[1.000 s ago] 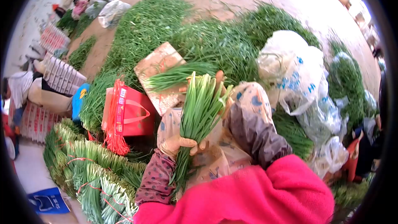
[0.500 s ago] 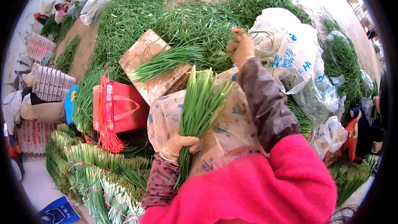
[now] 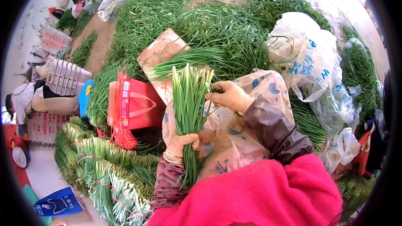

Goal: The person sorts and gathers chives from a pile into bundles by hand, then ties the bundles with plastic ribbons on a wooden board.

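Note:
My gloved left hand is wrapped round the lower part of a thick bunch of garlic chives, held upright over my lap with the pale ends on top. At the bunch's upper right edge, my gloved right hand has thumb and fingers pinched on chive stalks; how many is hidden. Behind the bunch, a loose handful of chives lies across a worn board. A patterned plastic apron covers my lap under both hands.
A big heap of loose chives spreads ahead. To the left stands a red bag with red ties hanging on it. Tied bundles are stacked at lower left. White plastic bags lie right. Crates and a seated person are far left.
My right hand has come back from beside the white plastic bag to the top right of the bunch. The bunch stands straighter and its tops are closer together. The view has shifted slightly.

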Available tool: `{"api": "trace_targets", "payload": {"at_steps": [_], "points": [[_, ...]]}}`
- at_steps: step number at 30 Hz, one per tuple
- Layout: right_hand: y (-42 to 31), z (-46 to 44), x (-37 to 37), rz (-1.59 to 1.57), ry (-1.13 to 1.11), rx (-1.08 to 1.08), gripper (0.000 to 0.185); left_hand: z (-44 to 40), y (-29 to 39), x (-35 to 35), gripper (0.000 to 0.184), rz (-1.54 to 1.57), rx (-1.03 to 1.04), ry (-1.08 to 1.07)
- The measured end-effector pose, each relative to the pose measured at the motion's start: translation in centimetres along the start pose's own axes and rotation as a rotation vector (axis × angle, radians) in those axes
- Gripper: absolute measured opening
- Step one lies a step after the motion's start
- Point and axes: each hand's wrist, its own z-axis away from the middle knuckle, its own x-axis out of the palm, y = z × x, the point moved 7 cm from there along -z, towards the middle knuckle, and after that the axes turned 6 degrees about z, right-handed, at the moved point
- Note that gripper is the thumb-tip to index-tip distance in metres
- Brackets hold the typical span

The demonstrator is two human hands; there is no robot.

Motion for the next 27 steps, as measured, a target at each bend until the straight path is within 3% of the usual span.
{"api": "trace_targets", "payload": {"at_steps": [2, 4, 5, 9, 10, 13, 15, 16, 18, 19, 20, 22, 23, 26, 27], "points": [[0.2, 0.0, 0.6, 0.044, 0.012, 0.054, 0.036, 0.4, 0.7, -0.5, 0.039, -0.034, 0.051, 0.008], [-0.3, -0.2, -0.8, 0.340, 0.159, -0.099, 0.033, 0.8, 1.1, -1.0, 0.032, -0.056, 0.069, 0.008], [-0.7, -0.3, -1.6, 0.489, 0.239, -0.172, 0.031, 0.9, 1.0, -1.1, 0.032, -0.067, 0.048, 0.010], [-0.9, -2.7, -7.1, 0.457, 0.458, -0.140, 0.027, 0.8, 0.0, -1.2, 0.035, -0.132, -0.097, -0.015], [-2.0, -3.0, -9.2, 0.610, 0.572, -0.196, 0.023, 0.8, -0.1, -1.3, 0.045, -0.189, -0.142, 0.009], [-1.8, -3.6, -16.7, 0.437, 0.749, 0.033, 0.026, 1.2, -0.5, -1.1, 0.048, -0.234, -0.207, -0.019], [-2.9, -4.2, -19.2, 0.656, 0.755, 0.047, 0.038, 1.2, -1.2, -1.9, 0.049, -0.243, -0.281, -0.003], [-2.3, -4.1, -19.1, 0.657, 0.755, 0.053, 0.038, 1.1, -1.4, -2.0, 0.048, -0.245, -0.283, 0.001], [-5.6, -3.1, -15.0, 0.808, 0.542, -0.191, 0.062, 0.8, -1.6, -2.0, 0.048, -0.248, -0.291, -0.001], [-6.1, -3.3, -12.3, 0.659, 0.164, -0.158, 0.073, 0.6, -1.5, -2.3, 0.047, -0.300, -0.299, 0.019], [-7.5, -1.8, -9.4, 0.631, -0.100, -0.180, 0.074, 0.5, -1.5, -2.4, 0.046, -0.353, -0.309, 0.041], [-7.1, -1.5, -5.0, 0.624, -0.313, -0.344, 0.064, 0.3, -1.3, -2.3, 0.046, -0.445, -0.298, 0.039], [-6.2, -2.3, -3.6, 0.741, -0.269, -0.410, 0.051, 0.2, -1.0, -2.3, 0.046, -0.534, -0.276, 0.037], [-5.2, -3.4, -3.7, 0.443, -0.016, -0.388, 0.022, 0.5, -0.5, -1.8, 0.054, -0.481, -0.239, -0.061], [-6.1, -2.9, -3.9, 0.491, 0.043, -0.403, 0.020, 0.7, -0.5, -1.6, 0.054, -0.488, -0.256, -0.064]]}}
